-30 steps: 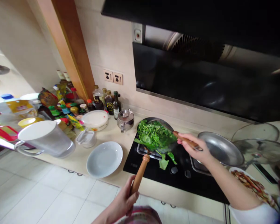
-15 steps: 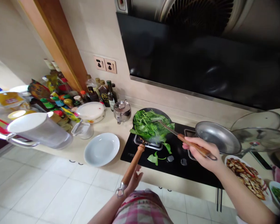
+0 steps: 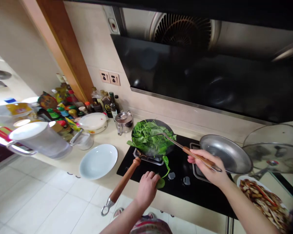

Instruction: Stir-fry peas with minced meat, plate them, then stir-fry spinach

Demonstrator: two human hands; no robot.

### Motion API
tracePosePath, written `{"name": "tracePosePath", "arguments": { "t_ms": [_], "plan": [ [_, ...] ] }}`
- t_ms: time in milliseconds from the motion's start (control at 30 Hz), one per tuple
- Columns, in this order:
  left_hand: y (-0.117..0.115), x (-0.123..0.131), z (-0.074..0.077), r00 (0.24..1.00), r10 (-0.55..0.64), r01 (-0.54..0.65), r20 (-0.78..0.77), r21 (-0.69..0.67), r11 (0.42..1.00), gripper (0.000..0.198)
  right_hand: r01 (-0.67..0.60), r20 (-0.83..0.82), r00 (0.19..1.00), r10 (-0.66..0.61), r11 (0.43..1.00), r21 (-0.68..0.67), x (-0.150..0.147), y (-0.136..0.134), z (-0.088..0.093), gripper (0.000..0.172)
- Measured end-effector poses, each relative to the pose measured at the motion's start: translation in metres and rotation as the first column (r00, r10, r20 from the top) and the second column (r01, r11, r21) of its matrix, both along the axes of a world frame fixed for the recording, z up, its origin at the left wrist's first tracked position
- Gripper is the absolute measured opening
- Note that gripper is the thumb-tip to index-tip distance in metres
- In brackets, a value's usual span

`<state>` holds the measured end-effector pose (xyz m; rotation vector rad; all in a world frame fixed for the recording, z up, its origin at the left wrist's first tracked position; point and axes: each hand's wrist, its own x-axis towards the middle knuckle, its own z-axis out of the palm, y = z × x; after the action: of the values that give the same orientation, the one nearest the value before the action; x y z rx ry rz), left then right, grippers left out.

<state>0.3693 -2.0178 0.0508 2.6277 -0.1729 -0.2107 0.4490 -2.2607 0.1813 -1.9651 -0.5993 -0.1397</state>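
My right hand [image 3: 207, 164] is wrapped round the wooden handle of a spatula [image 3: 174, 141], whose metal end lies among leafy greens [image 3: 151, 133]. The greens are heaped in a dark wok [image 3: 170, 127] on the left burner, with a little steam rising. At the front of the black cooktop, my left hand [image 3: 147, 187] has its fingers curled on a stray leaf [image 3: 160, 183] with a stem; its thumb is mostly hidden. Beside this hand the wok's wooden handle [image 3: 124, 180] juts toward me, untouched. Another leaf [image 3: 166, 161] hangs over the wok's front edge.
A pale plate [image 3: 99, 161] sits left of the cooktop, near a lidded steel pot [image 3: 124, 122] and a plastic pitcher [image 3: 42, 139]. On the right are a steel pan [image 3: 224, 152], glass lids [image 3: 273, 156] and a dish of sliced mushrooms [image 3: 261, 198]. The range hood [image 3: 197, 74] overhangs the back.
My left hand has come from below the wok handle to the cooktop and closed on the fallen leaf. The right hand still holds the spatula in the greens. The view has shifted slightly.
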Motion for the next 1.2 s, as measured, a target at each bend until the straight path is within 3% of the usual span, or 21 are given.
{"name": "tracePosePath", "arguments": {
  "t_ms": [67,133,233,333,400,500,567,633,733,800,900,1000,1067,1200],
  "plan": [
    [0.007,0.005,0.038,0.983,0.011,-0.005,0.182,-0.035,0.999,0.044,0.008,0.023,1.000,-0.008,1.000,-0.008,-0.007,-0.017,0.016,0.024],
    [0.017,0.030,0.070,0.954,0.042,-0.046,0.297,0.009,0.999,0.044,-0.020,0.057,0.998,0.023,0.999,-0.050,-0.012,-0.024,0.022,0.025],
    [0.037,0.080,0.096,0.949,0.128,-0.172,0.289,0.133,0.976,0.044,-0.110,0.049,0.992,0.116,0.988,-0.109,-0.010,-0.013,0.008,0.027],
    [0.060,0.100,0.099,0.953,0.158,-0.203,0.260,0.156,0.967,0.049,-0.133,0.031,0.990,0.136,0.989,-0.068,0.000,0.006,-0.018,0.026],
    [0.073,0.086,0.097,0.952,0.163,-0.206,0.259,0.149,0.967,0.046,-0.089,0.015,0.996,0.088,0.996,0.030,0.005,0.011,-0.029,0.024],
    [0.077,0.045,0.092,0.951,0.154,-0.184,0.267,0.090,0.979,0.029,-0.003,-0.045,0.999,0.010,0.988,0.155,0.008,0.011,-0.032,0.025],
    [0.062,0.026,0.086,0.969,0.072,-0.094,0.234,0.081,0.992,0.025,0.025,-0.062,0.998,-0.015,0.987,0.161,0.010,0.013,-0.030,0.025],
    [0.034,0.022,0.078,0.985,-0.067,0.044,0.160,0.142,0.989,0.027,0.024,-0.063,0.998,-0.016,0.992,0.122,0.012,0.020,-0.031,0.025],
    [-0.014,0.041,0.067,0.973,-0.209,0.182,0.096,0.237,0.954,0.041,0.024,-0.077,0.997,-0.019,0.998,0.063,0.013,0.030,-0.037,0.025],
    [-0.039,0.060,0.064,0.958,-0.269,0.237,0.098,0.255,0.938,0.040,0.045,-0.087,0.995,-0.038,0.996,0.076,0.010,0.029,-0.040,0.025],
    [-0.051,0.083,0.068,0.936,-0.341,0.306,0.089,0.271,0.912,0.024,0.083,-0.092,0.993,-0.069,0.984,0.160,0.000,0.014,-0.037,0.025],
    [-0.033,0.100,0.081,0.937,-0.334,0.298,0.098,0.274,0.914,0.023,0.127,-0.080,0.991,-0.111,0.964,0.232,-0.013,-0.009,-0.028,0.025],
    [-0.010,0.114,0.090,0.958,-0.259,0.218,0.121,0.279,0.935,0.026,0.138,-0.072,0.990,-0.125,0.961,0.238,-0.017,-0.017,-0.024,0.023],
    [0.042,0.148,0.100,0.987,-0.066,0.023,0.144,0.279,0.960,0.033,0.082,-0.043,0.996,-0.076,0.985,0.152,-0.010,-0.005,-0.030,0.021]
  ]
}}
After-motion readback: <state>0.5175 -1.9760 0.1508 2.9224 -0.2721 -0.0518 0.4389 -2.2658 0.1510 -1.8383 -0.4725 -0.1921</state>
